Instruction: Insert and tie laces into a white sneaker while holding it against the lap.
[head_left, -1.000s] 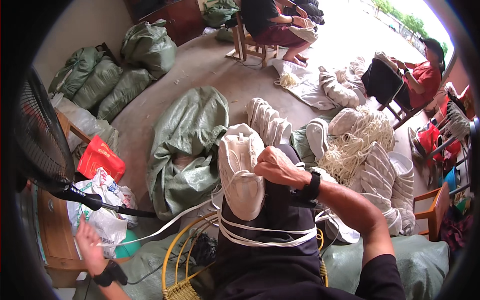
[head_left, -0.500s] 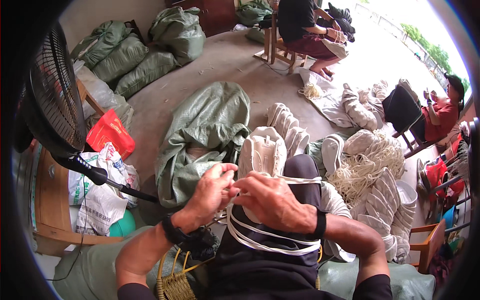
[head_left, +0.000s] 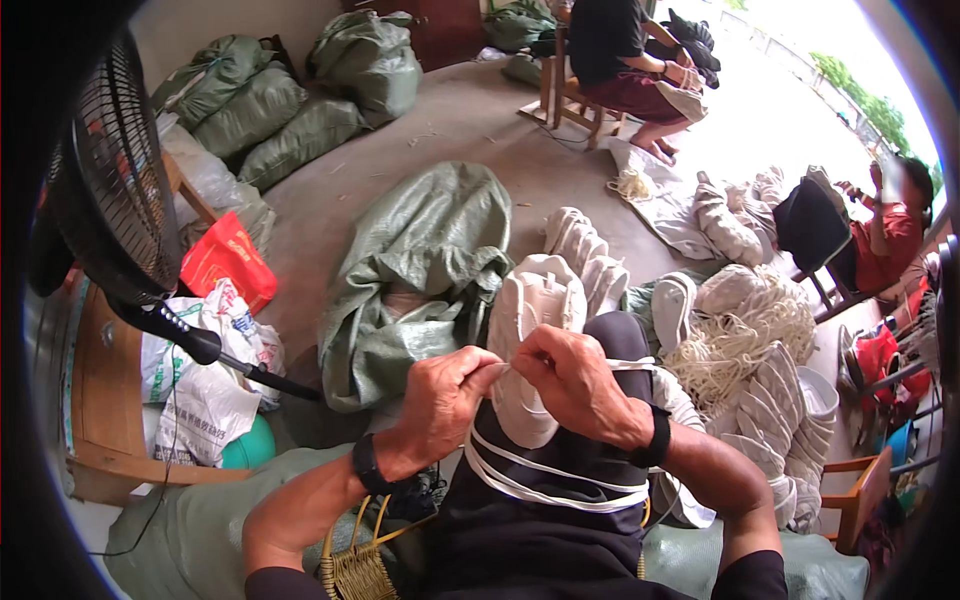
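Note:
A cream-white shoe [head_left: 541,292] rests on my dark-trousered thigh with its toe away from me; my hands cover part of it. Over the shoe's near half, my left hand [head_left: 440,405] pinches a white shoelace [head_left: 504,369] between thumb and fingertips. Close to its right, my right hand [head_left: 582,388] is curled with fingertips pressed together at the same lace, most of which is hidden. Several white laces [head_left: 560,494] loop loosely round my thigh and knee, below and beside the hands.
Stacked white shoes [head_left: 770,410] and a heap of loose laces [head_left: 750,335] lie to the right. A green woven sack [head_left: 420,240] stands ahead, left of the shoe. A black fan [head_left: 120,170] rises at the left. Two people sit farther off, one in red [head_left: 890,240].
My hands have drawn slightly apart, their fingers now pinched tightly at the lace. The right hand has risen a little over the shoe. The view has shifted slightly.

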